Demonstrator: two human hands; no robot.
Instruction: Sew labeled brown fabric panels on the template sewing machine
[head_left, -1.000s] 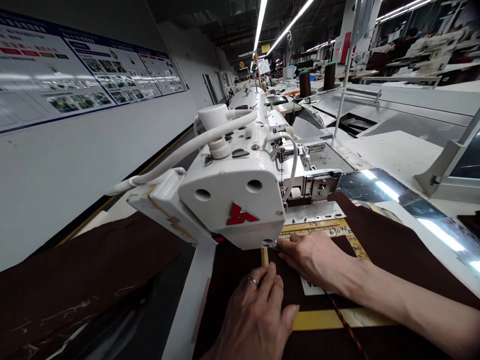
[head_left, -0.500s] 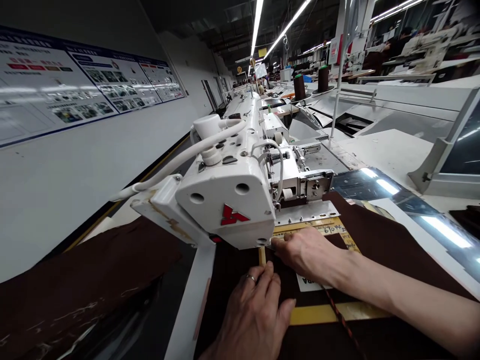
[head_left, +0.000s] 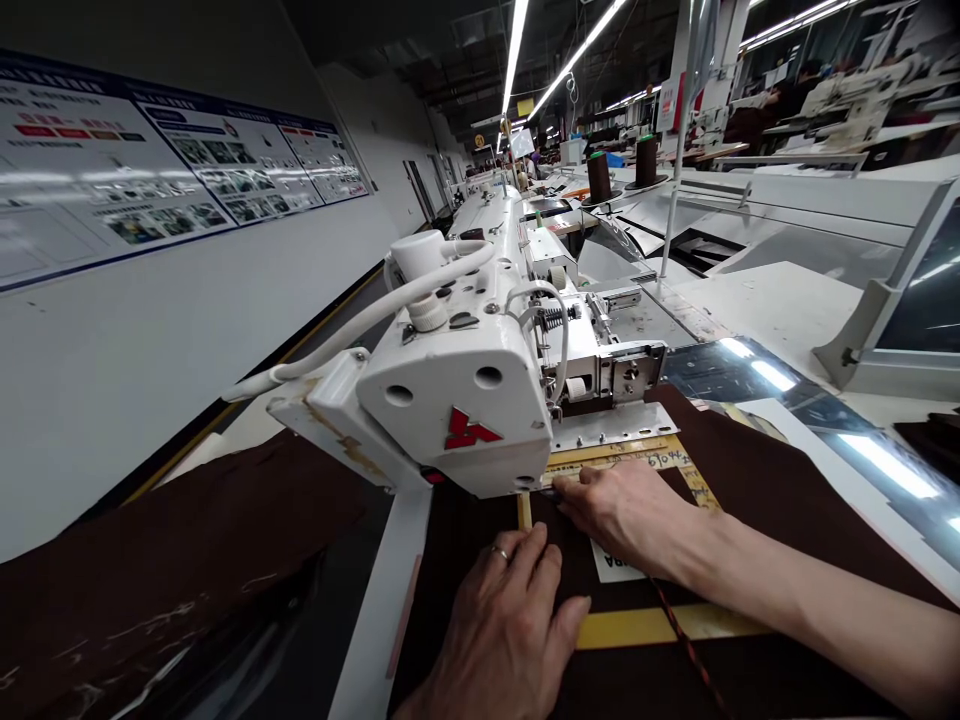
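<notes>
Dark brown fabric (head_left: 630, 680) lies under a white sewing machine head (head_left: 457, 420) with a red emblem. My left hand (head_left: 510, 610), a ring on one finger, rests flat on the fabric, its fingertips by a yellow strip (head_left: 524, 510) and its thumb beside the lower yellow strip (head_left: 637, 629). Beyond it, my right hand (head_left: 615, 510) reaches to the machine's lower edge, fingers bent together; what its fingertips hold, if anything, is too small to name. A white label (head_left: 616, 565) shows partly below that hand. An orange and black cord (head_left: 686, 640) runs across the lower strip.
More brown fabric (head_left: 187, 570) hangs at the left. A metal plate (head_left: 619, 427) crosses the yellow frame with handwriting (head_left: 667, 455). A thin pole (head_left: 679, 160) rises behind the machine, and dark thread cones (head_left: 598, 178) stand farther back. A white bracket (head_left: 862, 320) is at the right.
My right hand has moved slightly right, away from the machine's lower edge. My left hand has hardly moved.
</notes>
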